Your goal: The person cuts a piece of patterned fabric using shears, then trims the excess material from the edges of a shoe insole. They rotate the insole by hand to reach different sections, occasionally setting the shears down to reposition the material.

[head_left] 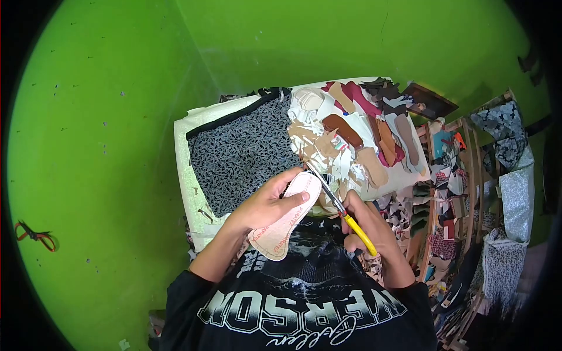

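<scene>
My left hand [268, 205] holds a pale insole-shaped piece [285, 225] with red lettering, its thumb lying on top near the rounded upper end. In my right hand [369, 228] are scissors [358, 229] with yellow handles, their metal blades pointing up and left along the right edge of the piece. Whether the blades touch the piece is hard to tell. Just beyond the hands, thin beige and white offcuts [316, 146] lie in a heap on the table.
A grey-black patterned cloth [240, 152] covers the left of the white-topped table [182, 158]. Brown [342, 130], beige and red sole-shaped pieces lie on its right. Wooden shelving [473, 175] with scraps stands at the right, beside green walls [117, 117].
</scene>
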